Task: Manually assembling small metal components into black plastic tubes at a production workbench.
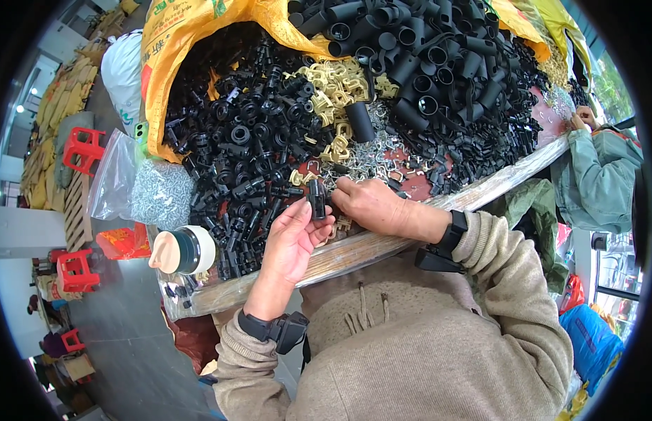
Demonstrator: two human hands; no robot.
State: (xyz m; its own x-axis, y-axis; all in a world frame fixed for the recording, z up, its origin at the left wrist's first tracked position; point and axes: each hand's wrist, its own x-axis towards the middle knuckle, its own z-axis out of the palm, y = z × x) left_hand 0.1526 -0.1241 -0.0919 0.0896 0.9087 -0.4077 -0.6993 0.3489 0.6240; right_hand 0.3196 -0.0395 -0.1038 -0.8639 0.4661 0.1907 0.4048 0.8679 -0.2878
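Near the table's front edge, my left hand (291, 238) grips a small black plastic cylindrical part (317, 199) upright between thumb and fingers. Close beside it on the right is my right hand (371, 203), fingers bent and pressed together; whatever they pinch is hidden. Just beyond both hands lie loose silvery metal pieces (373, 153) and cream plastic clips (331, 98). To the left is a big heap of black ringed plastic fittings (245, 144). Wide black tubes (427, 77) are piled at the back right, with small black pieces (473, 151) spread in front of them.
A plastic-wrapped rail (340, 262) edges the table. A cup with a beige lid (189, 250) and a clear bag of screws (161, 193) stand at the left. Yellow woven sacking (161, 67) borders the heap. Another person's green sleeve (599, 172) is at the right.
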